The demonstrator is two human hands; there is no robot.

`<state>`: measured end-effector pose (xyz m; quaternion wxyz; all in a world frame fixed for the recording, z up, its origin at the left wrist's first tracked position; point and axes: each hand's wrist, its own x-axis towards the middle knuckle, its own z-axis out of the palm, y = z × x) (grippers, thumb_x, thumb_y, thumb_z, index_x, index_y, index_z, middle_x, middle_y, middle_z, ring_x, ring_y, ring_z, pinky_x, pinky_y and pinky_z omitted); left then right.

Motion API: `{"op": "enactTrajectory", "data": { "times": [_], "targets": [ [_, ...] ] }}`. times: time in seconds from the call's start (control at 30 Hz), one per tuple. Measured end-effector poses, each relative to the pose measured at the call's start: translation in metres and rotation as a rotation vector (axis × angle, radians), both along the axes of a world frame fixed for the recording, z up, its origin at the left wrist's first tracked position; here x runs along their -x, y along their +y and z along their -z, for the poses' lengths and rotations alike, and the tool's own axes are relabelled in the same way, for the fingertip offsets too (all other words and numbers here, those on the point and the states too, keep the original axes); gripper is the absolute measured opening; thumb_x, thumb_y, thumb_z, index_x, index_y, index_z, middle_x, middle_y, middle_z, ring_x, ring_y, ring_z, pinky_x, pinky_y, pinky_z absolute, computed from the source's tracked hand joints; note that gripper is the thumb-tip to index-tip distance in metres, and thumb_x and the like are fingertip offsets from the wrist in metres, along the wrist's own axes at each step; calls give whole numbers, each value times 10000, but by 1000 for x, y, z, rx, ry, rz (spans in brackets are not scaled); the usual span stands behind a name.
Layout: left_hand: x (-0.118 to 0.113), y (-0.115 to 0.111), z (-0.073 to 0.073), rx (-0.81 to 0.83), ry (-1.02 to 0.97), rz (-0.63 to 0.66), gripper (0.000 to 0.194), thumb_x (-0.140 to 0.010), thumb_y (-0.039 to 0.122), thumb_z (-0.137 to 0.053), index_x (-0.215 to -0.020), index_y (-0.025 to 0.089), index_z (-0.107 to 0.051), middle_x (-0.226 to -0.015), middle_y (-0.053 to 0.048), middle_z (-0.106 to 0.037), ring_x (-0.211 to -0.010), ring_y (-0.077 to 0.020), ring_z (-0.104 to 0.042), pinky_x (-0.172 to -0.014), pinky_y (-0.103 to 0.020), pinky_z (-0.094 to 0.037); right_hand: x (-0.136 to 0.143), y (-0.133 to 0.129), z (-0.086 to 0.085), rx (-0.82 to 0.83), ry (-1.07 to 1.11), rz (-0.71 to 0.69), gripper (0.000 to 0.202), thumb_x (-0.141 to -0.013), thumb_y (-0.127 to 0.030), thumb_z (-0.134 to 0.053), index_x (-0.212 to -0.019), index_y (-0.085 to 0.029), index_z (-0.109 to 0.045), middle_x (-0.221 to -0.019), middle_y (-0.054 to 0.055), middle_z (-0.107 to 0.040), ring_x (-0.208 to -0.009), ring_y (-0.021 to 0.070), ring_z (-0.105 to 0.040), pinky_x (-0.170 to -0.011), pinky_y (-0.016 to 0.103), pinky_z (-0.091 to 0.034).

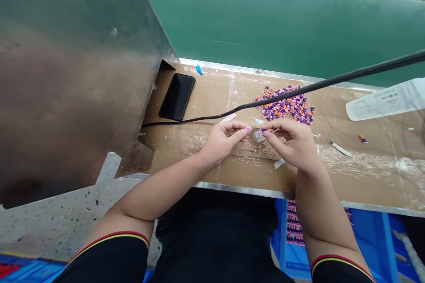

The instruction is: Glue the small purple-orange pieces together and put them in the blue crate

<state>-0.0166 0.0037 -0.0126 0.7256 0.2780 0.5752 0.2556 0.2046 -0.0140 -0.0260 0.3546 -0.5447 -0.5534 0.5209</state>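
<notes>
My left hand [229, 139] pinches a small pink piece [248, 129] between thumb and fingertips. To its right, my right hand [288, 139] has thumb and fingers closed on a small purple piece [264, 131]. The two pieces are a short gap apart. Between the hands, a small clear round dish [258, 135] rests on the cardboard-covered table [206, 93]. Just beyond my right hand lies a heap of small purple, orange and pink pieces [288, 106].
A black cable [318, 85] crosses above the table. A phone [177, 97] and blue piece [198, 70] lie left, beside a metal panel [83, 75]. Rightward are a knife [339, 148], one loose piece [363, 139] and a white container [388, 101]. Blue crates [372, 239] stand below.
</notes>
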Motion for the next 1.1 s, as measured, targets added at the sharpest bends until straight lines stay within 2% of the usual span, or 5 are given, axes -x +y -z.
{"op": "enactTrajectory", "data": {
  "times": [0.17, 0.43, 0.63, 0.8, 1.1],
  "targets": [
    [0, -2, -3, 15, -36, -22, 565, -718, 603, -981, -940, 119, -793, -1005, -122, -812, -910, -199, -788, -954, -376, -674, 14, 1, -3, 183, 255, 117, 194, -949, -402, -794, -972, -211, -765, -844, 37, -760, -678, 148, -735, -637, 276, -653],
    [1, 0, -3, 11, -53, -69, 558, -688, 572, -1011, -920, 110, -803, -962, -135, -826, -853, -197, -810, -903, -339, -706, 18, 0, 0, 152, 357, 109, 303, -973, -500, -824, -982, -207, -747, -849, 56, -780, -709, 171, -774, -649, 278, -691],
    [3, -3, -1, -345, -23, -4, 319, -888, 462, -890, -991, 165, -833, -1053, -113, -835, -974, -190, -825, -914, -273, -692, 24, -4, 1, 128, 402, 94, 243, -969, -453, -840, -988, -218, -782, -903, 50, -801, -740, 158, -785, -717, 270, -708],
    [5, -3, -3, -658, 147, 157, 138, -968, 324, -803, -997, 198, -850, -1149, -107, -827, -1088, -208, -808, -1019, -349, -672, 27, -6, 6, 91, 428, 118, 155, -983, -379, -829, -1003, -233, -783, -872, 24, -792, -739, 147, -786, -720, 249, -695],
    [2, 2, 5, 3, -235, -164, 397, -698, 513, -1028, -863, 194, -859, -910, -72, -819, -833, -136, -777, -803, -224, -643, 40, -14, 6, -127, 204, 223, 88, -997, -286, -789, -1067, -232, -787, -960, 38, -814, -783, 156, -792, -700, 268, -682]
  ]
}}
